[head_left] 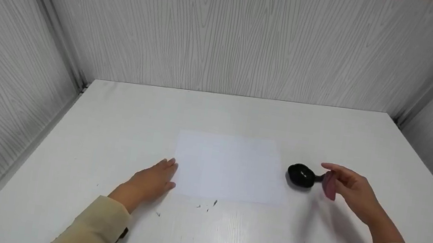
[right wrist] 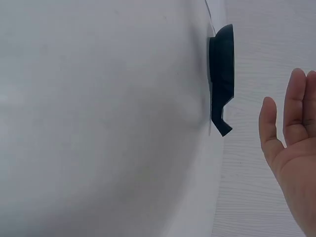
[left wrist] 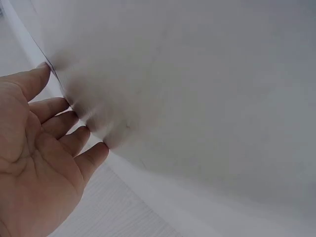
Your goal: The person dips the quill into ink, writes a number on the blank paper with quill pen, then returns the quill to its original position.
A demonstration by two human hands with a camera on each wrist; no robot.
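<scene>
Beside the relaxed, seemingly empty right hand [head_left: 356, 196], only the head view shows a pink piece [head_left: 330, 185] by the glossy black scoop [head_left: 301, 175]; the left hand [head_left: 149, 183], fingers straight, touches white paper [head_left: 229, 168].

I can see lots of room on the white table [head_left: 143, 102] behind the paper [head_left: 229, 168], up to the back wall [head_left: 233, 35]. A hand could slide over the paper. The left hand [head_left: 151, 180] blocks its left edge; the black scoop [head_left: 301, 176] and right hand [head_left: 355, 192] crowd its right.
</scene>
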